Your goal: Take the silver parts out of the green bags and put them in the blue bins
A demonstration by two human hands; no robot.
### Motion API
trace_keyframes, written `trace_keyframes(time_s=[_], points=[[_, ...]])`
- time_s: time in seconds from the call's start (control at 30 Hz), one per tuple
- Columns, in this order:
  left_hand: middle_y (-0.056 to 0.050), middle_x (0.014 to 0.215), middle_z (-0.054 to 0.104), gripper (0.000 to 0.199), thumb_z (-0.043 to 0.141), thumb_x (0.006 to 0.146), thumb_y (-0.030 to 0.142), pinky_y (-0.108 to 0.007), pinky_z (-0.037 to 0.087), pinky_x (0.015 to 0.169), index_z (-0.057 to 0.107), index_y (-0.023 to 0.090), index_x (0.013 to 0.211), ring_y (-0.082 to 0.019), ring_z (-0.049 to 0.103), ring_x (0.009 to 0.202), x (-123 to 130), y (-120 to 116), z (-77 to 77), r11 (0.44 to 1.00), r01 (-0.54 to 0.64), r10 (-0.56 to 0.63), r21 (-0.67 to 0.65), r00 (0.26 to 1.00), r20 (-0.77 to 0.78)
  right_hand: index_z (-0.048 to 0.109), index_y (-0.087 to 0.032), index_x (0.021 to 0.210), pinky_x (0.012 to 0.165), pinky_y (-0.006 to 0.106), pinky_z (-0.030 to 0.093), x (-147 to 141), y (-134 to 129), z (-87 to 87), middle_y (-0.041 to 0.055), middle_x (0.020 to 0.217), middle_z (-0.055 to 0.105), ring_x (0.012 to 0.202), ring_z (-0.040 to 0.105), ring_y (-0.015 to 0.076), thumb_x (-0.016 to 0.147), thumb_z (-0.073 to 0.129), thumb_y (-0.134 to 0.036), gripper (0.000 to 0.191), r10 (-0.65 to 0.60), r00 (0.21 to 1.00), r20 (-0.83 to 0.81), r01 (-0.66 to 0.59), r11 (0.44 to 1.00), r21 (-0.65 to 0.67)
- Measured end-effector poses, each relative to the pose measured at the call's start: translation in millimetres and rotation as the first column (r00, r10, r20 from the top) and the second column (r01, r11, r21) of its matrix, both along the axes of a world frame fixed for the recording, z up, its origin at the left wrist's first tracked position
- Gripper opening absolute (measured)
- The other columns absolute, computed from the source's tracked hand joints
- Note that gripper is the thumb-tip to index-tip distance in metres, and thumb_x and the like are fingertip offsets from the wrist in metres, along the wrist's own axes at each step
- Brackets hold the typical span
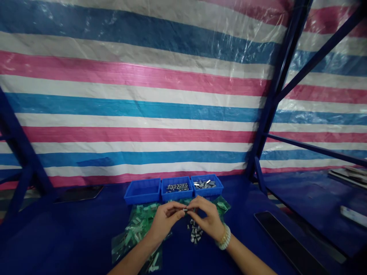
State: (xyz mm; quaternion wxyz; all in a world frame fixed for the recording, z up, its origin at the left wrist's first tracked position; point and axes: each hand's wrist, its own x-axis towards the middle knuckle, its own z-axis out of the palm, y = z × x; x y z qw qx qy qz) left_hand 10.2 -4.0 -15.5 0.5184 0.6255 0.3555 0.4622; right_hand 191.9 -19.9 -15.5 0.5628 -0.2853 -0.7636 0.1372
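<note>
My left hand (166,217) and my right hand (207,217) meet over the blue table, fingertips pinched together. Between them is a small silvery metal part (185,209), held from both sides; its exact kind is too small to make out. A beaded bracelet (225,237) circles my right wrist. Just below the hands lies a loose pile of small metal parts (196,232). Clear plastic bags with green and pale pieces (134,229) lie beside and partly under my left hand. Another green bag (222,205) shows behind my right hand.
Three blue bins stand in a row behind the hands: a left bin (142,198) with nothing visible inside, a middle bin (174,196) and a right bin (218,187) with metal pieces. A dark phone-like slab (286,240) lies right; a flat dark object (80,194) lies left.
</note>
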Motion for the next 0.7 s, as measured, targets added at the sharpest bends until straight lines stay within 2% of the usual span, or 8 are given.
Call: trace_keyframes(time_s=[0.23, 0.37, 0.5, 0.63, 0.7], points=[[-0.004, 0.083, 0.071, 0.033, 0.079, 0.065, 0.029, -0.029, 0.051, 0.077, 0.068, 0.017, 0.094, -0.018, 0.065, 0.079, 4, -7, -0.4, 0.999, 0.040, -0.038, -0.037, 0.997, 0.063, 0.063, -0.019, 0.089, 0.071, 0.031, 0.047, 1, -4, 3.4, 0.0044, 0.078, 0.064, 0.075, 0.059, 0.0175, 0.085, 0.059, -0.015, 0.007, -0.011, 0.999, 0.032, 0.012, 1.000, -0.008], [-0.003, 0.075, 0.067, 0.023, 0.076, 0.069, 0.028, -0.027, 0.051, 0.072, 0.066, 0.016, 0.085, -0.016, 0.063, 0.073, 7, -9, -0.3, 0.999, -0.027, 0.025, 0.041, 0.999, 0.046, 0.062, -0.018, 0.084, 0.065, 0.029, 0.044, -2, -5, 3.1, 0.0035, 0.074, 0.061, 0.070, 0.056, 0.0166, 0.086, 0.058, -0.018, 0.005, -0.044, 0.998, 0.035, 0.045, 0.998, -0.047], [-0.002, 0.075, 0.062, 0.014, 0.069, 0.076, 0.026, -0.027, 0.051, 0.068, 0.067, 0.017, 0.086, -0.015, 0.060, 0.070, 7, -13, -3.0, 0.962, -0.125, 0.139, 0.242, 0.990, -0.039, 0.062, -0.018, 0.081, 0.064, 0.028, 0.042, -7, -5, -0.5, 0.0030, 0.072, 0.059, 0.067, 0.054, 0.0159, 0.089, 0.054, -0.019, 0.012, -0.026, 0.998, 0.063, 0.030, 0.997, -0.069], [-0.002, 0.077, 0.059, 0.009, 0.064, 0.080, 0.023, -0.027, 0.049, 0.068, 0.068, 0.019, 0.087, -0.016, 0.059, 0.072, 4, -12, 2.7, 0.857, -0.143, 0.241, 0.495, 0.961, -0.139, 0.065, -0.020, 0.088, 0.070, 0.029, 0.044, -7, -5, 0.5, 0.0038, 0.078, 0.064, 0.073, 0.057, 0.0164, 0.092, 0.048, -0.017, 0.018, 0.056, 0.997, 0.049, -0.051, 0.993, -0.102], [-0.003, 0.080, 0.060, 0.011, 0.062, 0.082, 0.021, -0.028, 0.049, 0.070, 0.068, 0.019, 0.090, -0.016, 0.059, 0.075, 2, -3, 11.2, 0.802, -0.149, 0.296, 0.579, 0.940, -0.167, 0.066, -0.020, 0.093, 0.075, 0.030, 0.044, -4, -4, 2.6, 0.0041, 0.082, 0.066, 0.078, 0.059, 0.0172, 0.092, 0.048, -0.017, 0.019, 0.040, 0.999, 0.024, -0.038, 0.995, -0.096]])
